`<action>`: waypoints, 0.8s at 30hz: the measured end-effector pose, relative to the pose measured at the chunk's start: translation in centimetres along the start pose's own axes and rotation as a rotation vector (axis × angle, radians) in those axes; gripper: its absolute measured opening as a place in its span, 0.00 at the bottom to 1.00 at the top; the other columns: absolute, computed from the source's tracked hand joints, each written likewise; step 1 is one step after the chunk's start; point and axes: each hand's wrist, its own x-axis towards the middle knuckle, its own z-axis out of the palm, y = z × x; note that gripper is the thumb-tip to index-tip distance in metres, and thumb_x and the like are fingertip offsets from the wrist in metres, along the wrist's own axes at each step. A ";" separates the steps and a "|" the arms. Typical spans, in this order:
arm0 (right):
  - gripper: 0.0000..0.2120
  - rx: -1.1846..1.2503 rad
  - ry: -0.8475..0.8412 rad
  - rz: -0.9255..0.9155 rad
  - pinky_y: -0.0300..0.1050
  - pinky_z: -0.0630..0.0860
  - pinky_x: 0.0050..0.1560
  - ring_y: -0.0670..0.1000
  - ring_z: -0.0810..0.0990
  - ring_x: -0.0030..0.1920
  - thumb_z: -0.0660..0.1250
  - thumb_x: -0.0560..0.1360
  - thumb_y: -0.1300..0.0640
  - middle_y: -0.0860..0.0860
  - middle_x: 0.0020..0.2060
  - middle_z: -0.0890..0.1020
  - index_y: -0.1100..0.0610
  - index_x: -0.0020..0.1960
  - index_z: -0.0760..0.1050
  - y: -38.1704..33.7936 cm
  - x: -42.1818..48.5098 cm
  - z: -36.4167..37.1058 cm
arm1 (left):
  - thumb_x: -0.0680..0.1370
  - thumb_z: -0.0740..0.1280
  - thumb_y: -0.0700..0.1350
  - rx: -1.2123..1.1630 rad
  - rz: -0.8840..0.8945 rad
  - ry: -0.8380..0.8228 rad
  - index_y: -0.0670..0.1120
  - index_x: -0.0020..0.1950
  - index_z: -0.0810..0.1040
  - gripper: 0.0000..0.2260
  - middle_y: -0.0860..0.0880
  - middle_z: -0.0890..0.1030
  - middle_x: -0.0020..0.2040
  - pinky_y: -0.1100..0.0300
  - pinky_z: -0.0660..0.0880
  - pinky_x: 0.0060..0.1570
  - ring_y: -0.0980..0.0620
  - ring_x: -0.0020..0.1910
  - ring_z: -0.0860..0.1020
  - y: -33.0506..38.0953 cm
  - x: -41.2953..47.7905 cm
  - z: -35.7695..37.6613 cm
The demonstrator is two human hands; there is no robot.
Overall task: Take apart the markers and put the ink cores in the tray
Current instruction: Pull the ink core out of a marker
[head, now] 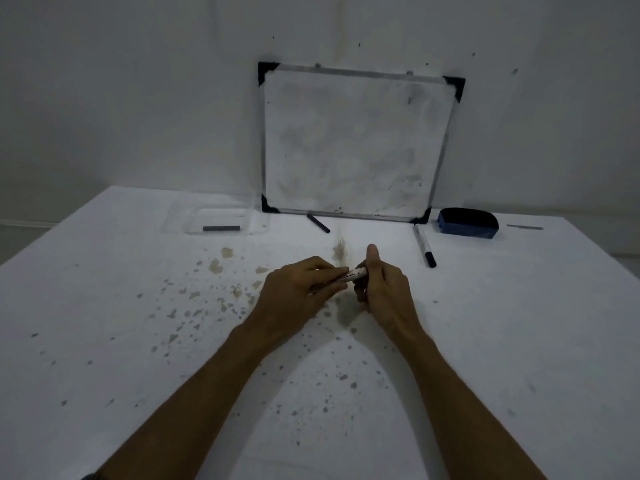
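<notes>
Both hands, left (302,285) and right (380,285), pinch one marker (352,274) amid bare surface (104,306), apparently well short of the whiteboard (356,140).

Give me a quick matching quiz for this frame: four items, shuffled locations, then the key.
Items:
1. ink core
2. eraser
3. whiteboard
4. held marker

Places:
A. leaning against the wall
B. between left hand and right hand
C. inside the clear tray
D. on the table, right of the whiteboard's lower corner

Pairs: 1-C, 2-D, 3-A, 4-B
</notes>
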 end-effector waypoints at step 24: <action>0.24 -0.119 -0.068 0.128 0.41 0.64 0.31 0.47 0.67 0.27 0.57 0.84 0.51 0.50 0.25 0.70 0.55 0.29 0.69 -1.0 0.4 0.0 | 0.84 0.59 0.59 0.201 0.081 -0.132 0.58 0.67 0.83 0.18 0.53 0.84 0.39 0.61 0.74 0.31 0.54 0.34 0.79 -0.1 0.2 -0.6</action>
